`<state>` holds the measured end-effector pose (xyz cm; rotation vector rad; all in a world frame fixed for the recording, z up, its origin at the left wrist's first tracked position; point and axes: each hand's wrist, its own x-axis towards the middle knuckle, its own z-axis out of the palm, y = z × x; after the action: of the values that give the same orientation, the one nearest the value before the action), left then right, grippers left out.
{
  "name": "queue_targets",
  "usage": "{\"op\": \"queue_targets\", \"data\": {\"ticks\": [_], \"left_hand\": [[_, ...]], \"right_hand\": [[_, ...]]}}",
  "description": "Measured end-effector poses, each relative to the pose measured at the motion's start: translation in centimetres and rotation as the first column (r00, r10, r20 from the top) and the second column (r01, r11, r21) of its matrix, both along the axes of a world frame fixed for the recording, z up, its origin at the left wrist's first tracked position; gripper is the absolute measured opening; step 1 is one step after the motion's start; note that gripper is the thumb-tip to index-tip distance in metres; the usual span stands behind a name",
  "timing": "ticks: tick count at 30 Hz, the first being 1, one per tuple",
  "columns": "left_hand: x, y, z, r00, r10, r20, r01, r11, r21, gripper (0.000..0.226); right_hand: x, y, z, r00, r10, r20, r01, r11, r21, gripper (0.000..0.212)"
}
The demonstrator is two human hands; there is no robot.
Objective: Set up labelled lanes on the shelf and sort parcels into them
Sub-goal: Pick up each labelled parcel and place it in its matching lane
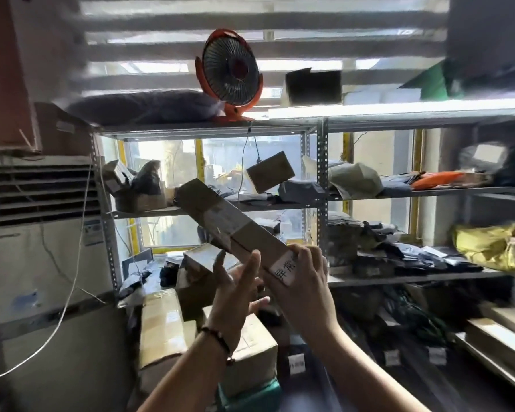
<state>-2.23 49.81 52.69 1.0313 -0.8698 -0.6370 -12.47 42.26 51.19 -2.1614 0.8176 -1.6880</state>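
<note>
Long cardboard box (235,230) aslant before the shelf (322,173), right hand (306,286) grip round its labelled end, left hand (238,295) grip wide

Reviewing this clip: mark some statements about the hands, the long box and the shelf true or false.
1. The right hand grips the near end of the long cardboard box. True.
2. That box lies flat on a shelf. False: it is held in the air, tilted, with its far end raised.
3. An orange fan stands on the top shelf. True.
4. The left hand is clenched in a fist. False: its fingers are straight, close by the box.
5. The yellow bag lies next to the fan. False: it lies on a lower shelf at the far right.
</note>
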Motion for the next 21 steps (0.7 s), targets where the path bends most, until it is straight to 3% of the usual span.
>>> {"op": "queue_targets", "data": {"ticks": [3,5,8,10,12,17,21], "left_hand": [[-0.9,-0.6,1.6,1.0,-0.017,-0.017,0.015,0.989,-0.148,0.06],[-0.9,-0.9,2.0,0.997,-0.066,-0.04,0.059,0.985,-0.161,0.062],[-0.8,-1.1,2.3,0.985,-0.162,0.062,0.169,0.976,-0.138,0.065],[-1.7,-1.7,2.4,0.967,-0.226,0.121,0.24,0.963,-0.122,0.055],[-3.4,-2.9,1.9,0.949,-0.287,0.134,0.302,0.947,-0.112,0.056],[-8.0,-6.0,-1.2,0.901,-0.427,0.073,0.43,0.903,-0.023,0.071],[-13.0,-7.8,-4.3,0.841,-0.54,0.037,0.538,0.841,0.051,0.055]], "right_hand": [[-0.6,0.8,0.0,0.999,0.008,0.035,-0.008,1.0,-0.015,0.063],[-2.0,0.8,0.4,0.985,0.164,0.055,-0.171,0.97,0.173,0.057],[-5.0,0.2,1.7,0.815,0.475,0.332,-0.579,0.653,0.489,0.049],[-7.1,0.3,2.3,0.789,0.504,0.352,-0.607,0.546,0.577,0.033],[-8.7,0.3,1.4,0.804,0.479,0.353,-0.587,0.543,0.601,0.024],[-13.6,0.5,-2.9,0.849,0.318,0.421,-0.523,0.617,0.589,0.051],[-18.6,1.9,-5.9,0.859,0.186,0.476,-0.479,0.618,0.623,0.049]]}}
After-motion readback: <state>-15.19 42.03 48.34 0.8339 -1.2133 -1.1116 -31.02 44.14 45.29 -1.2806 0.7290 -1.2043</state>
